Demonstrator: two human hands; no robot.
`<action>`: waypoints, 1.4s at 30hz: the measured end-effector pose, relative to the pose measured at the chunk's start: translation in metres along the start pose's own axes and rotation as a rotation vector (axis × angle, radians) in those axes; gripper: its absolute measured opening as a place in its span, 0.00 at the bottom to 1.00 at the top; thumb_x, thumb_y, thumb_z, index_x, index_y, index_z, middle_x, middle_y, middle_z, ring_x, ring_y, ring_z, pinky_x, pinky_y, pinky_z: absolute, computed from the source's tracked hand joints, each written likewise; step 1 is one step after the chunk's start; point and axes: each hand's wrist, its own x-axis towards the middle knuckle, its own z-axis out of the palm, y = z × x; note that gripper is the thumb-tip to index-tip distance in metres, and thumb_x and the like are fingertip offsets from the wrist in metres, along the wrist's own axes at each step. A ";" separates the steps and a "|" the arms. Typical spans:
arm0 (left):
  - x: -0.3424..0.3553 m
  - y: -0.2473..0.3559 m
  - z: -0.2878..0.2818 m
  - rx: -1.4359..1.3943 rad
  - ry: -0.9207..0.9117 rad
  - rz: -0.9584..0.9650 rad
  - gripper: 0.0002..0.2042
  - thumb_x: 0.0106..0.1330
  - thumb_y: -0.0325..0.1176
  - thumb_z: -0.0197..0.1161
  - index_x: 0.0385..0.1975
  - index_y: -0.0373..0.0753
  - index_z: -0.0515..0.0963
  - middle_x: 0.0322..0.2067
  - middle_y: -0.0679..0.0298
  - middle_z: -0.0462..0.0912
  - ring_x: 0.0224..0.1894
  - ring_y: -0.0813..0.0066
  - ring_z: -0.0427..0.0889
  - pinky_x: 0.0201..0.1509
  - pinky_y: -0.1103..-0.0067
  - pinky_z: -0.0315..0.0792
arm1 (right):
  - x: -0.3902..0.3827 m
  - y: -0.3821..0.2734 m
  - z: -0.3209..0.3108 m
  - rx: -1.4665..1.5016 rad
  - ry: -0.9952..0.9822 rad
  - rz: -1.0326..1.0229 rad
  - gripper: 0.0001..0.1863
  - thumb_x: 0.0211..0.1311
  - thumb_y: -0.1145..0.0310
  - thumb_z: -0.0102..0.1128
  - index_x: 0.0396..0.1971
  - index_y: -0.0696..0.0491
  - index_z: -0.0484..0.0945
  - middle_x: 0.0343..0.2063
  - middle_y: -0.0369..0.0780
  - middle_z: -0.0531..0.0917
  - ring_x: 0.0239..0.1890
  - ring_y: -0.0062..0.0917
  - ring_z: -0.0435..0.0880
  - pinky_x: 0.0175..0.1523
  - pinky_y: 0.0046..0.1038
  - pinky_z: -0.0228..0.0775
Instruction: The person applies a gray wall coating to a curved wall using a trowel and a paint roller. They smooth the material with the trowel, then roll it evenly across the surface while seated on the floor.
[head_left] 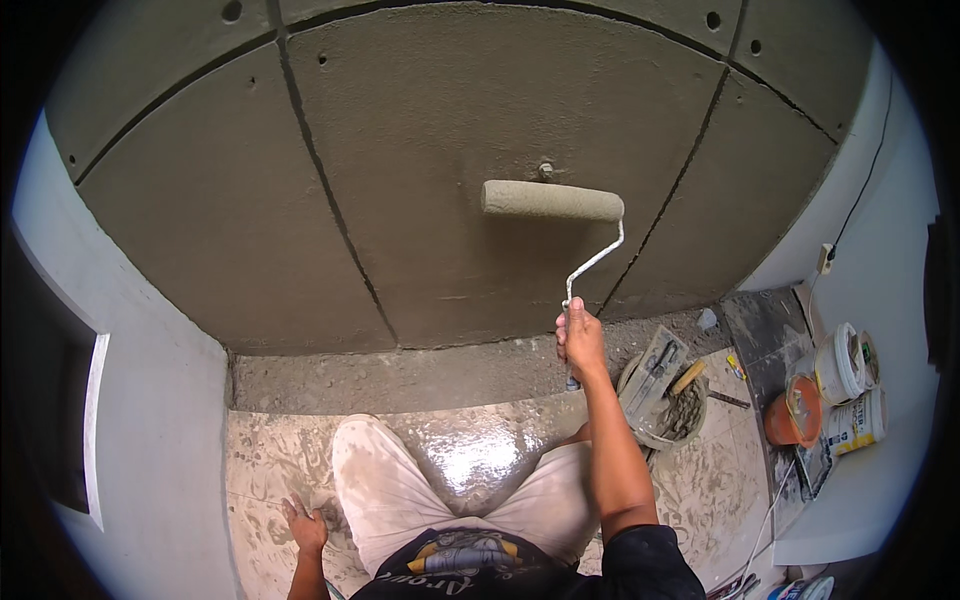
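My right hand [582,340] is closed around the handle of a paint roller [552,201]. Its pale, mortar-coated sleeve lies level in front of the grey plastered wall [500,100], just below a small pipe fitting [545,170]; whether the sleeve touches the wall I cannot tell. Dark grooves divide the wall into large panels with small round holes. Low on the left, beside my knee, my left hand [304,524] has its fingers spread and holds nothing, close to the smeared floor tiles [270,460].
Right of my forearm stands a bucket of mortar [680,415] with a trowel [655,370] across it. Farther right are an orange bucket [793,415] and white buckets [838,370]. A cord hangs from a socket [826,258]. Rough, unfinished ground [330,383] borders the wall's foot.
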 end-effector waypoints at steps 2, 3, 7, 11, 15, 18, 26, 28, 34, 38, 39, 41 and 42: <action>-0.003 0.003 0.004 -0.031 -0.001 -0.003 0.40 0.66 0.43 0.55 0.75 0.32 0.49 0.73 0.31 0.47 0.75 0.37 0.51 0.78 0.61 0.49 | -0.009 0.001 -0.001 -0.015 -0.005 -0.044 0.32 0.75 0.37 0.44 0.26 0.54 0.72 0.12 0.32 0.69 0.11 0.17 0.66 0.17 0.24 0.56; -0.004 0.002 0.007 -0.050 0.004 -0.002 0.40 0.66 0.43 0.55 0.75 0.32 0.50 0.73 0.31 0.47 0.75 0.37 0.51 0.78 0.61 0.49 | -0.016 0.004 -0.001 -0.020 -0.007 -0.067 0.32 0.75 0.38 0.44 0.25 0.54 0.73 0.12 0.32 0.69 0.12 0.17 0.67 0.18 0.23 0.57; -0.012 -0.007 0.027 -0.041 -0.021 0.007 0.40 0.66 0.44 0.56 0.75 0.32 0.51 0.73 0.32 0.46 0.75 0.37 0.51 0.78 0.63 0.49 | -0.037 0.070 0.016 -0.161 -0.002 0.033 0.32 0.75 0.38 0.44 0.24 0.53 0.73 0.12 0.32 0.70 0.12 0.18 0.68 0.19 0.24 0.58; -0.024 -0.010 0.042 -0.116 -0.316 -0.162 0.40 0.66 0.45 0.59 0.74 0.33 0.53 0.69 0.29 0.55 0.71 0.39 0.61 0.76 0.64 0.56 | -0.040 0.144 0.041 -0.251 -0.043 0.118 0.32 0.75 0.39 0.45 0.25 0.55 0.75 0.12 0.34 0.72 0.10 0.18 0.67 0.15 0.25 0.56; 0.001 -0.177 0.097 -0.105 -0.264 -0.009 0.40 0.68 0.47 0.59 0.73 0.26 0.53 0.65 0.29 0.63 0.70 0.40 0.64 0.75 0.64 0.56 | -0.034 0.171 0.095 -0.289 -0.038 0.046 0.34 0.75 0.40 0.45 0.25 0.59 0.78 0.15 0.39 0.77 0.16 0.27 0.75 0.23 0.35 0.66; -0.013 -0.119 0.106 -0.118 -0.233 -0.012 0.40 0.68 0.48 0.58 0.73 0.26 0.53 0.65 0.29 0.64 0.69 0.40 0.65 0.74 0.64 0.57 | -0.021 0.158 0.089 -0.380 0.057 -0.089 0.34 0.75 0.42 0.45 0.27 0.61 0.79 0.21 0.48 0.80 0.26 0.42 0.81 0.34 0.43 0.71; -0.029 -0.086 0.064 -0.100 -0.195 -0.026 0.41 0.68 0.49 0.58 0.73 0.27 0.53 0.63 0.30 0.66 0.67 0.39 0.67 0.73 0.63 0.59 | -0.013 0.063 0.120 -0.322 0.058 -0.365 0.29 0.78 0.49 0.43 0.29 0.61 0.77 0.23 0.53 0.81 0.31 0.51 0.82 0.38 0.44 0.71; -0.031 -0.086 0.057 -0.092 -0.188 -0.030 0.41 0.68 0.49 0.58 0.73 0.27 0.53 0.62 0.30 0.67 0.67 0.39 0.67 0.72 0.63 0.59 | -0.011 0.034 0.133 -0.279 0.062 -0.410 0.30 0.78 0.48 0.43 0.29 0.61 0.77 0.22 0.50 0.80 0.29 0.47 0.83 0.37 0.42 0.71; -0.016 -0.083 0.048 -0.071 -0.182 0.010 0.41 0.68 0.50 0.58 0.73 0.27 0.53 0.61 0.30 0.68 0.66 0.39 0.68 0.71 0.63 0.61 | 0.012 -0.065 0.154 -0.177 0.082 -0.612 0.28 0.78 0.49 0.43 0.29 0.61 0.76 0.21 0.49 0.80 0.27 0.46 0.82 0.35 0.41 0.71; -0.011 -0.078 0.041 -0.058 -0.174 0.034 0.41 0.68 0.50 0.58 0.73 0.27 0.53 0.60 0.31 0.69 0.65 0.39 0.69 0.70 0.63 0.62 | 0.021 -0.136 0.154 -0.063 -0.006 -0.631 0.30 0.77 0.44 0.44 0.28 0.58 0.75 0.18 0.41 0.77 0.22 0.28 0.78 0.30 0.32 0.69; -0.008 -0.076 0.040 -0.058 -0.175 0.043 0.41 0.68 0.50 0.58 0.73 0.27 0.53 0.60 0.31 0.69 0.65 0.39 0.69 0.70 0.63 0.62 | 0.022 -0.144 0.150 -0.029 -0.039 -0.608 0.31 0.77 0.43 0.44 0.28 0.57 0.75 0.18 0.38 0.76 0.21 0.24 0.76 0.29 0.29 0.68; -0.005 -0.073 0.039 -0.049 -0.169 0.060 0.41 0.68 0.51 0.58 0.73 0.27 0.53 0.60 0.31 0.70 0.64 0.39 0.70 0.70 0.63 0.62 | 0.024 -0.141 0.139 0.053 -0.046 -0.618 0.30 0.77 0.42 0.44 0.29 0.55 0.75 0.18 0.33 0.74 0.20 0.17 0.72 0.26 0.24 0.65; -0.003 -0.070 0.038 -0.046 -0.169 0.066 0.41 0.68 0.51 0.58 0.73 0.27 0.53 0.59 0.31 0.70 0.64 0.39 0.70 0.70 0.63 0.63 | 0.025 -0.138 0.134 0.091 -0.052 -0.620 0.29 0.77 0.42 0.44 0.29 0.54 0.75 0.18 0.31 0.72 0.19 0.13 0.69 0.25 0.22 0.63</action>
